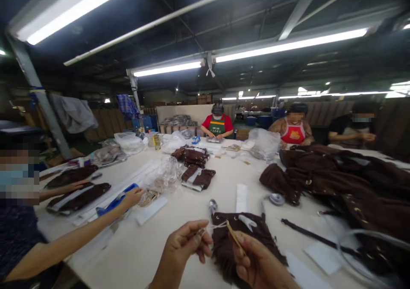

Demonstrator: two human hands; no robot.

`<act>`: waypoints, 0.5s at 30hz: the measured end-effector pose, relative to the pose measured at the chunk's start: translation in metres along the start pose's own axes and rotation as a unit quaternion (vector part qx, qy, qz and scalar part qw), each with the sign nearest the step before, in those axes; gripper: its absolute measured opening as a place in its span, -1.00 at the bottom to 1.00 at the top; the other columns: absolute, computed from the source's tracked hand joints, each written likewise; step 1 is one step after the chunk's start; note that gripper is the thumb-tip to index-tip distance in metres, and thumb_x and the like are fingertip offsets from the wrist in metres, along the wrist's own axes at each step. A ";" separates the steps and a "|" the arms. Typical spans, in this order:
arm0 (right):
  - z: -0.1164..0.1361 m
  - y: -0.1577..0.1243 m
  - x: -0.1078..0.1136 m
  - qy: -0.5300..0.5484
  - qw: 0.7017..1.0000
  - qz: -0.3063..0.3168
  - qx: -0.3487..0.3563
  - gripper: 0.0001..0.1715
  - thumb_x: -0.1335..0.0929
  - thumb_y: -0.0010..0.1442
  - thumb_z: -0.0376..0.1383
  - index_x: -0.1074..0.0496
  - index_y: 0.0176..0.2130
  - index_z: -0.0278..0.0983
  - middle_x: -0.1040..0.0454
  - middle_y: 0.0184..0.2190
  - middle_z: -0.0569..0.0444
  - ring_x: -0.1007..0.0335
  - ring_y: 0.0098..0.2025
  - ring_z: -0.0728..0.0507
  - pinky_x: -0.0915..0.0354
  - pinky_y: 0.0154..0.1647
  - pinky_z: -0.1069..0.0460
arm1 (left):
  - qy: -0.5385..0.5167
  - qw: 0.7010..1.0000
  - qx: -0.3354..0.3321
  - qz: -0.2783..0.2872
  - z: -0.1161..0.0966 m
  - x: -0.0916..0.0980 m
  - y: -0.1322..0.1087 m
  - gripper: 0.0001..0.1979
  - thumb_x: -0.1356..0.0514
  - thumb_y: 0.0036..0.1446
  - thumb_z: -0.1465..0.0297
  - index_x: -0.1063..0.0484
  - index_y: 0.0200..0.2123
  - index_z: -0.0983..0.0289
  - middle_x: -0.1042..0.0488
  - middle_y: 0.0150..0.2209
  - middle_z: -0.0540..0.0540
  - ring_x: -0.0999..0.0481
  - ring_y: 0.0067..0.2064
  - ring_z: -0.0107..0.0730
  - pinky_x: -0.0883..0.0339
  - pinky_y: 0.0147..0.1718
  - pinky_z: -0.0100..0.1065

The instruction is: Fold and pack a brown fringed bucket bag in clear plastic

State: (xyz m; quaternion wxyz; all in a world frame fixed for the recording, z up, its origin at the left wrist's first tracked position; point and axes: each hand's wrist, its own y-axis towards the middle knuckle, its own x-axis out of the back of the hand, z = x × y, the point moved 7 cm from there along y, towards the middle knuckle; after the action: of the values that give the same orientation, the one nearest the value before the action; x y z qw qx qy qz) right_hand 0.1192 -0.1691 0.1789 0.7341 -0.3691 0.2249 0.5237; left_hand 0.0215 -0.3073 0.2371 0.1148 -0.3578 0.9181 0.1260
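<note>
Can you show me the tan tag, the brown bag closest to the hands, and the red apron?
Tan tag (235, 235): head view, on its flat side.
Brown bag (263, 232): head view, on its dark cloth.
Red apron (293, 134): head view, on its front.

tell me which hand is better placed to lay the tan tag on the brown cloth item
Probably the right hand: it grips the tan tag in front of the brown cloth item. The left hand pinches the white string at the item's left edge.
</note>
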 end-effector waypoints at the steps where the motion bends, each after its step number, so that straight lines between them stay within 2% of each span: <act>1: -0.001 -0.001 0.001 0.015 1.000 -0.002 -0.002 -0.63 -0.53 0.03 -0.22 -0.38 -0.24 -0.29 -0.33 -0.56 0.24 -0.21 -0.60 0.13 -0.28 -0.50 0.18 | -0.013 1.000 0.004 0.009 0.000 0.000 -0.001 -0.62 -0.30 0.07 0.26 -0.49 -0.07 0.33 -0.52 -0.30 0.22 -0.50 -0.39 -0.31 -0.30 -0.47 -0.38; 6: -0.003 0.002 0.003 0.035 0.999 0.014 -0.001 -0.69 -0.51 0.07 -0.24 -0.37 -0.27 -0.31 -0.32 -0.56 0.23 -0.21 -0.60 0.13 -0.27 -0.52 0.18 | -0.028 1.000 0.011 -0.001 -0.004 0.004 0.001 -0.61 -0.32 0.05 0.35 -0.48 -0.04 0.34 -0.50 -0.30 0.19 -0.49 -0.36 -0.33 -0.31 -0.41 -0.37; 11: -0.007 0.006 0.004 0.033 0.999 0.020 -0.013 -0.64 -0.53 0.03 -0.21 -0.37 -0.28 -0.30 -0.29 -0.59 0.25 -0.18 -0.61 0.14 -0.18 -0.55 0.22 | -0.034 0.998 0.006 -0.045 0.003 0.011 0.008 -0.36 -0.33 0.07 0.23 -0.28 0.17 0.34 -0.51 -0.37 0.16 -0.49 -0.44 -0.33 -0.31 -0.48 -0.37; 15: -0.010 0.006 0.003 0.024 0.999 0.029 -0.012 -0.68 -0.51 0.07 -0.20 -0.38 -0.29 -0.31 -0.28 -0.58 0.25 -0.14 -0.61 0.15 -0.15 -0.55 0.21 | 0.001 0.998 0.018 -0.057 0.013 0.019 0.012 -0.39 -0.35 0.02 0.15 -0.39 0.07 0.37 -0.56 -0.38 0.22 -0.53 -0.44 -0.27 -0.35 -0.48 -0.35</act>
State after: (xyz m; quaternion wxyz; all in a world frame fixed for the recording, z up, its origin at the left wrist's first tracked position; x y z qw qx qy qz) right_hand 0.1154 -0.1737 0.1688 0.7087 -0.3833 0.2467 0.5385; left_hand 0.0014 -0.3069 0.2212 0.1270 -0.4078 0.8984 0.1023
